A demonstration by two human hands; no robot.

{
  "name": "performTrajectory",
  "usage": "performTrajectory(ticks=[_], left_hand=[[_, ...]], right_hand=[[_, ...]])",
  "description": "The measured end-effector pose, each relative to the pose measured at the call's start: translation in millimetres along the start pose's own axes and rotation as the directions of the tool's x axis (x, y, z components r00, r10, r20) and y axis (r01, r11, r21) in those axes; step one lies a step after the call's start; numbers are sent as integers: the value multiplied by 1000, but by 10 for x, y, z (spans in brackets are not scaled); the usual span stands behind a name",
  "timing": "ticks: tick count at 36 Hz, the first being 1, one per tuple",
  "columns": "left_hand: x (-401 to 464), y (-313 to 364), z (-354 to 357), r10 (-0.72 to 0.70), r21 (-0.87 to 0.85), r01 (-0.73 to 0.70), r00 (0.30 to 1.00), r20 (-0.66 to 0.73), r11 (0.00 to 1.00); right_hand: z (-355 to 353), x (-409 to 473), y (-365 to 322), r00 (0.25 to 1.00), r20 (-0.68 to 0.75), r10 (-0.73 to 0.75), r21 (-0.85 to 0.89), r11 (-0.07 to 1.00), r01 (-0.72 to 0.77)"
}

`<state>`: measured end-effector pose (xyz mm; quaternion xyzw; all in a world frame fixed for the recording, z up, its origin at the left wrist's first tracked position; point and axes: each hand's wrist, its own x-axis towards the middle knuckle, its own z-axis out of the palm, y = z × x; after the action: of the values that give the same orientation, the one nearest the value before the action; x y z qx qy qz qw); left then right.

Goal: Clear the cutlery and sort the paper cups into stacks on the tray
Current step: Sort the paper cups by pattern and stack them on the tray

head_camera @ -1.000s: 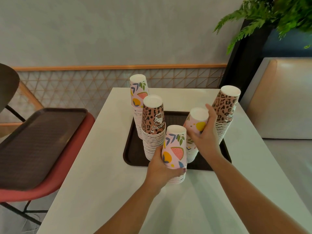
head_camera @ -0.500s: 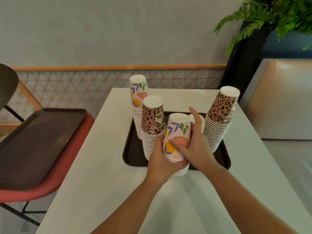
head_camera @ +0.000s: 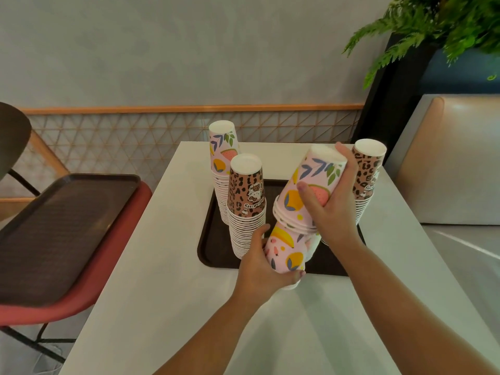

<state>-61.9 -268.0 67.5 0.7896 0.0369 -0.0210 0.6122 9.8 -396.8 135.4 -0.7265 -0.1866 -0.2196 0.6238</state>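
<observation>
Over the near edge of the tray [head_camera: 213, 255], the right hand [head_camera: 331, 209] is wrapped around a short fruit-print stack [head_camera: 308, 190], tilted and lifted, its rims sitting just over the top of the fruit-print cup [head_camera: 286, 253] the left hand [head_camera: 259, 263] grips from below. Honestly I'd straighten the upper stack so both line up, then slide it down gently without crushing the paper. Around them: the tall fruit stack [head_camera: 221, 169] and two leopard stacks [head_camera: 246, 201] [head_camera: 366, 171] stand upright on the tray. No cutlery in sight.
</observation>
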Motion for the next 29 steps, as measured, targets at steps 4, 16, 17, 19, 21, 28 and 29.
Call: performTrajectory(ticks=[4, 16, 17, 19, 21, 28, 29], left_hand=[[-6, -1, 16, -25, 40, 24, 1000, 6, 999], [-15, 7, -21, -43, 32, 44, 998, -35, 999], [-14, 8, -22, -43, 26, 44, 998, -37, 999], [-12, 16, -24, -45, 17, 46, 998, -42, 999], [-11, 31, -27, -47, 8, 48, 998, -44, 999], [-2, 66, -44, -28, -35, 26, 997, -67, 999], [-1, 69, -49, -23, -43, 20, 997, -73, 999]], right_hand=[[-66, 147, -127, 990, -131, -49, -1, 999, 49], [-116, 86, 234, 987, -153, -45, -125, 992, 26], [-112, 41, 304, 992, -125, -24, -130, 991, 7], [-108, -36, 432, 997, -70, 33, -168, 985, -44], [-110, -103, 541, 994, 12, 112, -217, 970, -106], [-97, -270, 406, 991, -137, -7, -372, 927, -45], [-95, -296, 335, 988, -137, -67, -364, 931, 12]])
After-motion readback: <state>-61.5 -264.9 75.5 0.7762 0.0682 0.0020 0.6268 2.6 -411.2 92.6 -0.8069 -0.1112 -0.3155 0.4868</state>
